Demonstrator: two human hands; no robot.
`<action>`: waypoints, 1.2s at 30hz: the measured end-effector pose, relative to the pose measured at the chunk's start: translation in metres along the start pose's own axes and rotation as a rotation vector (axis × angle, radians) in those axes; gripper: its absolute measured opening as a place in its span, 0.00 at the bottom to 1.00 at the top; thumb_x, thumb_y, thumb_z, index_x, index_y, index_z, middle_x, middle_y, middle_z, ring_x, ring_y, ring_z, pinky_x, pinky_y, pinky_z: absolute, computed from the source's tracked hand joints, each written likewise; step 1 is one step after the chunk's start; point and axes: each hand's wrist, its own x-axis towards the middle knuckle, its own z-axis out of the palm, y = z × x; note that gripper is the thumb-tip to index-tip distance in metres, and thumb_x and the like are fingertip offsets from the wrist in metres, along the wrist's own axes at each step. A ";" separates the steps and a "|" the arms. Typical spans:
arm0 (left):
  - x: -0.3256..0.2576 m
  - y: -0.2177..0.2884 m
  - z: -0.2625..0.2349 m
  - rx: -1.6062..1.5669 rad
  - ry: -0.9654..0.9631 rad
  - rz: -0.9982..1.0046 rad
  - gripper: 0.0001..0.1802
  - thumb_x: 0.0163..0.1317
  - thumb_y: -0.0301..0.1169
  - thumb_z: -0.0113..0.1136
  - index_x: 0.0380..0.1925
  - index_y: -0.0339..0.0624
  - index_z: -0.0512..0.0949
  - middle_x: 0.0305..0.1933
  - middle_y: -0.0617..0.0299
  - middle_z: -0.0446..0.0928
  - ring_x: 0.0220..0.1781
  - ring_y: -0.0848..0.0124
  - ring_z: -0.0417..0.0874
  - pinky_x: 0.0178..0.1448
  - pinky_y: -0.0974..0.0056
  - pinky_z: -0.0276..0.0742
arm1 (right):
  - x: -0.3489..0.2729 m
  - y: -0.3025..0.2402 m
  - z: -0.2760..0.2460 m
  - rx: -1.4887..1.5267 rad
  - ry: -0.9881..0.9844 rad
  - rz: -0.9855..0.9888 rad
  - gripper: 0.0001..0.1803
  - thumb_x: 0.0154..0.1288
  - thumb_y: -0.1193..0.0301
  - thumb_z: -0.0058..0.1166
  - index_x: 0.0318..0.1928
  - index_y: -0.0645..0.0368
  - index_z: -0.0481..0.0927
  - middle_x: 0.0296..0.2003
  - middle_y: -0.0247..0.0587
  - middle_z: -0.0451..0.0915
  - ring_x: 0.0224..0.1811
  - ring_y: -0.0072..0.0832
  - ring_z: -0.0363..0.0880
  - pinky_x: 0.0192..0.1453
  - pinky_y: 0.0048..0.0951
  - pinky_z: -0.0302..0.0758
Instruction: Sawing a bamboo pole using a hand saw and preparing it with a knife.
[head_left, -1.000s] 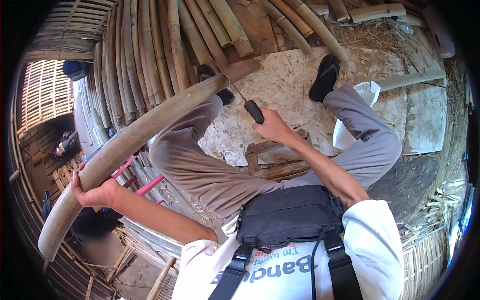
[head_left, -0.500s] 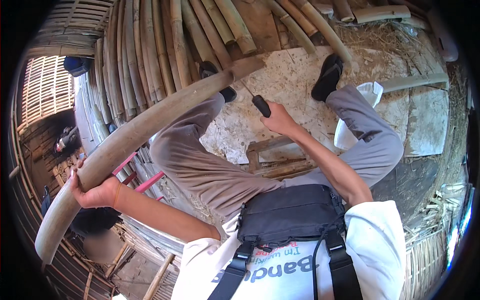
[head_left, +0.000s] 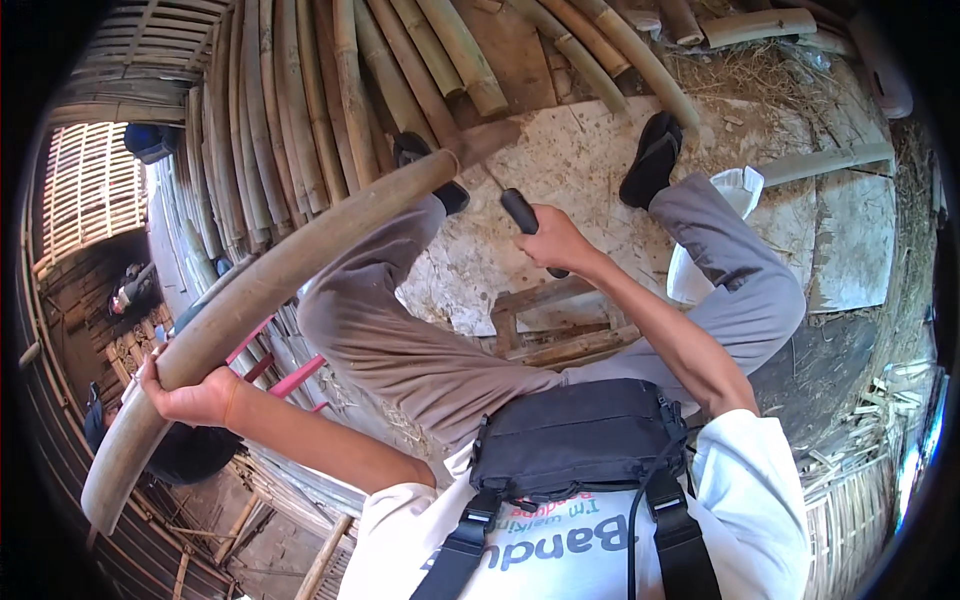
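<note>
Closest, a black bag [head_left: 575, 440] sits against a white shirt [head_left: 395, 545]. The left hand [head_left: 195, 398] clasps a bamboo pole [head_left: 290, 265] near its lower end; the pole slants across the left leg [head_left: 385, 330]. The right hand [head_left: 558, 240] wraps around a black-handled tool [head_left: 518, 212], its thin blade pointing toward the pole's far end (contact there is too blurred to tell). Beyond lie bamboo stalks [head_left: 300, 120], side by side.

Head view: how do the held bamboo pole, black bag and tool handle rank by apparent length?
1. Bamboo pole, clearly longest.
2. Black bag, perhaps enlarged by nearness to the camera.
3. Tool handle, shortest, partly covered by the right hand.
</note>
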 end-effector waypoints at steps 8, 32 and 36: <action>-0.009 -0.007 0.012 0.007 0.000 0.015 0.07 0.46 0.30 0.58 0.24 0.38 0.74 0.28 0.57 0.74 0.34 0.64 0.75 0.48 0.62 0.69 | 0.012 0.023 -0.001 0.001 0.068 0.032 0.07 0.46 0.75 0.48 0.26 0.67 0.69 0.15 0.42 0.70 0.14 0.28 0.71 0.19 0.31 0.66; -0.019 0.015 0.011 -0.044 0.004 0.034 0.09 0.45 0.28 0.60 0.26 0.35 0.75 0.28 0.56 0.74 0.33 0.65 0.76 0.44 0.65 0.71 | -0.039 0.006 0.007 0.013 -0.032 0.014 0.09 0.46 0.76 0.48 0.30 0.66 0.69 0.14 0.42 0.71 0.13 0.29 0.73 0.18 0.31 0.68; -0.023 0.009 0.028 -0.048 0.025 0.008 0.09 0.44 0.29 0.62 0.23 0.34 0.76 0.28 0.57 0.75 0.32 0.66 0.76 0.43 0.65 0.72 | -0.029 0.028 0.005 -0.119 0.089 -0.047 0.06 0.47 0.75 0.48 0.26 0.66 0.69 0.13 0.41 0.70 0.14 0.28 0.74 0.19 0.30 0.68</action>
